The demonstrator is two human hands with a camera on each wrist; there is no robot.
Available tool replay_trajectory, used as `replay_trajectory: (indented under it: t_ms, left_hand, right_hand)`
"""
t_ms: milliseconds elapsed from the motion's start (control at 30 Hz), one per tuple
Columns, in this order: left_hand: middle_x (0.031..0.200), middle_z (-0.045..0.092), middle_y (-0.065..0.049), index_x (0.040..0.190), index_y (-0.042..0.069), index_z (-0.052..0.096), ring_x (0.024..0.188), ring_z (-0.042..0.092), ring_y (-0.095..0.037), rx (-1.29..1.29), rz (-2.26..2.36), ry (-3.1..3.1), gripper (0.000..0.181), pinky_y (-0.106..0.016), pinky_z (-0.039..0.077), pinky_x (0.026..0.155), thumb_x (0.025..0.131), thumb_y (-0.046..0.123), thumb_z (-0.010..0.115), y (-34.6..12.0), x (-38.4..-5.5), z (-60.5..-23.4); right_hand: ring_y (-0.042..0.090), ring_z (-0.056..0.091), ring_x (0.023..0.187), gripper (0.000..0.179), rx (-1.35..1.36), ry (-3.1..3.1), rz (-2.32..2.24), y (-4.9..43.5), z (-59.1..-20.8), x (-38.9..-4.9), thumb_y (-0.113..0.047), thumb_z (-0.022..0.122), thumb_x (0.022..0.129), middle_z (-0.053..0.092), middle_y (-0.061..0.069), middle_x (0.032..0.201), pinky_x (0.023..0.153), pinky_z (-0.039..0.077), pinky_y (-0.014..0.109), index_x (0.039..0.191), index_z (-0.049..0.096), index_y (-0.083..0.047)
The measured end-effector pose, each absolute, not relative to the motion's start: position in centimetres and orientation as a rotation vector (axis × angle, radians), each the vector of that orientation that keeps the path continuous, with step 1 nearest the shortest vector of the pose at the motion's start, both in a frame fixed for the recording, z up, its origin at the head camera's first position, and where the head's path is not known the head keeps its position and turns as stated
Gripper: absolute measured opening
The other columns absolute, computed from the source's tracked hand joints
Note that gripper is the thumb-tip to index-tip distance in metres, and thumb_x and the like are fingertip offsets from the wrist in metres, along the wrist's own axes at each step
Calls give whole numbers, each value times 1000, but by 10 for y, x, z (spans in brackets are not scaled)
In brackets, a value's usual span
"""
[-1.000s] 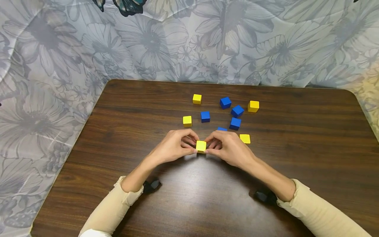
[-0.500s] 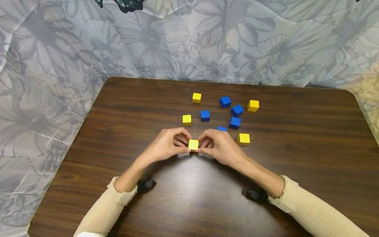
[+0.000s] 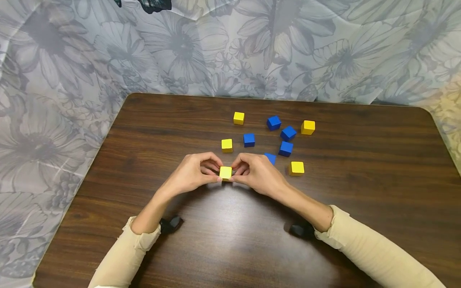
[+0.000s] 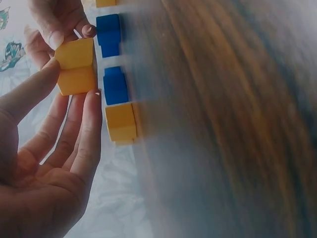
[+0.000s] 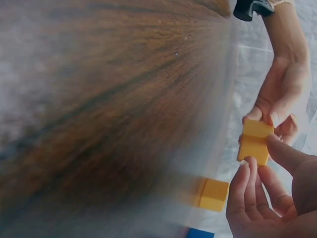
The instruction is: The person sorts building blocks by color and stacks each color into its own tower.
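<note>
Head view: left hand and right hand pinch one yellow cube from opposite sides, grip narrow; whether it touches the surface is unclear. Left wrist view: thumb and fingertips bear on the cube, which appears stiff, probably light. Right wrist view: smooth faces might slip; opposed flat sides offer the soundest hold.

I face a dark wood-grain worktop (a pale glare lights its middle), beside wrinkled grey floral cloth.
</note>
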State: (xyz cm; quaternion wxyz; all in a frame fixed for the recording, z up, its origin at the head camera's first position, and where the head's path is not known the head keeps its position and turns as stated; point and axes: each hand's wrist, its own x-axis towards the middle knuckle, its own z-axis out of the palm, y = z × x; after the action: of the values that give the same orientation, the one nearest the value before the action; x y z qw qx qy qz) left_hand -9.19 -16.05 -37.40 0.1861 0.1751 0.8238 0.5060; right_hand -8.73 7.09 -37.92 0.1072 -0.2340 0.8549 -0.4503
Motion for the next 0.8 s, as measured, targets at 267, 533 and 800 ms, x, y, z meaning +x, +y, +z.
replay_trajectory:
  t_ms: [267,533,800]
  left_hand:
    - [104,67,-9,106,4,67,94,69,-20,455,1418,2328,31,-27,59,79,79,-2,82,-170,-93,-371]
    - [104,69,-10,105,5,67,95,70,-21,441,1390,2336,29,-26,59,78,80,-1,81,-178,-94,-373]
    - [104,69,-10,106,4,67,94,71,-21,418,1371,2330,31,-26,59,78,79,-1,82,-187,-97,-377]
  right_hand:
    - [6,67,72,25,-683,2504,-1346,60,-380,-92,-15,86,79,71,-1,86,60,56,22,95,68,-7]
    - [4,67,71,24,-724,2521,-1304,49,-383,-96,-14,86,79,71,0,84,59,55,19,94,68,-8]
    - [5,67,71,25,-662,2469,-1312,40,-384,-100,-16,86,78,71,-3,82,61,55,20,94,69,-8]
